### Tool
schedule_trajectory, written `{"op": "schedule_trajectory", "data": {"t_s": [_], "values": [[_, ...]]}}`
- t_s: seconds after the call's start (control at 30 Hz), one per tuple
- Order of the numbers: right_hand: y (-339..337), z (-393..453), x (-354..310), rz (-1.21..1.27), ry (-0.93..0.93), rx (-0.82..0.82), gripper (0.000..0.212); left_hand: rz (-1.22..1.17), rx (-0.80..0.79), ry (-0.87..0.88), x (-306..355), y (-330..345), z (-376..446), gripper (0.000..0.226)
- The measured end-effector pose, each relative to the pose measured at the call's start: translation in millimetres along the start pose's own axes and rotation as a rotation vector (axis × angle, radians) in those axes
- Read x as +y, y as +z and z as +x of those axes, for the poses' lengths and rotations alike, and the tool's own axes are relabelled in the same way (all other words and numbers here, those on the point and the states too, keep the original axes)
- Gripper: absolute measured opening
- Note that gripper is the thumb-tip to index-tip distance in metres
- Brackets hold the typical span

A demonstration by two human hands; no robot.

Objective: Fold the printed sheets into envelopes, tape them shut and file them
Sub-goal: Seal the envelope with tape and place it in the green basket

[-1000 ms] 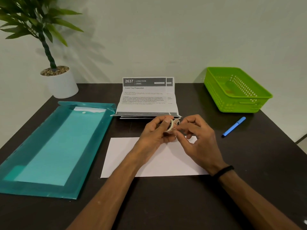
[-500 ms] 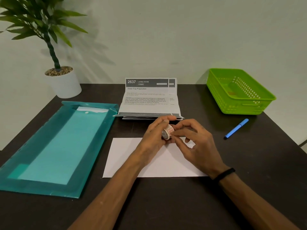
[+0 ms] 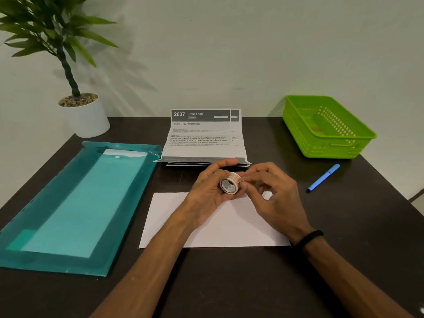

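Note:
A small roll of clear tape [image 3: 230, 185] is held above the table by my left hand [image 3: 206, 191], whose fingers curl round it. My right hand [image 3: 273, 193] pinches at the roll's outer edge with thumb and forefinger. Under both hands lies a folded white sheet [image 3: 229, 228], blank side up. Behind it stands a stack of printed sheets [image 3: 202, 138], the top one creased and headed "2637 Living Room". A teal plastic document folder [image 3: 75, 203] lies flat on the left.
A green plastic basket [image 3: 325, 127] sits at the back right, with a blue pen [image 3: 323, 177] in front of it. A potted plant in a white pot [image 3: 85, 115] stands at the back left. The dark table [image 3: 229, 283] meets a pale wall.
The tape roll has turned in my left hand so its open core faces the camera. My right fingers stay at its edge. The hands have shifted slightly.

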State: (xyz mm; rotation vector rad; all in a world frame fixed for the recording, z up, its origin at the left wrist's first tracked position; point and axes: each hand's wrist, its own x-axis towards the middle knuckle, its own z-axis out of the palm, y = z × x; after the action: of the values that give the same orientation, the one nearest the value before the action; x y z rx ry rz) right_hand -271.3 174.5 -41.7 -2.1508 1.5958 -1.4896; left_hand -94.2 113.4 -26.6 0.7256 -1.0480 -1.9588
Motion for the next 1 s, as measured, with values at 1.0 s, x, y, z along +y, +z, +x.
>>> {"op": "schedule_trajectory", "data": {"t_s": [1.0], "values": [[-5.2,4.2,4.8,0.177,0.196,-0.035,0.015,0.199,0.064,0.063,-0.4,0.0,-3.0,0.026]]}}
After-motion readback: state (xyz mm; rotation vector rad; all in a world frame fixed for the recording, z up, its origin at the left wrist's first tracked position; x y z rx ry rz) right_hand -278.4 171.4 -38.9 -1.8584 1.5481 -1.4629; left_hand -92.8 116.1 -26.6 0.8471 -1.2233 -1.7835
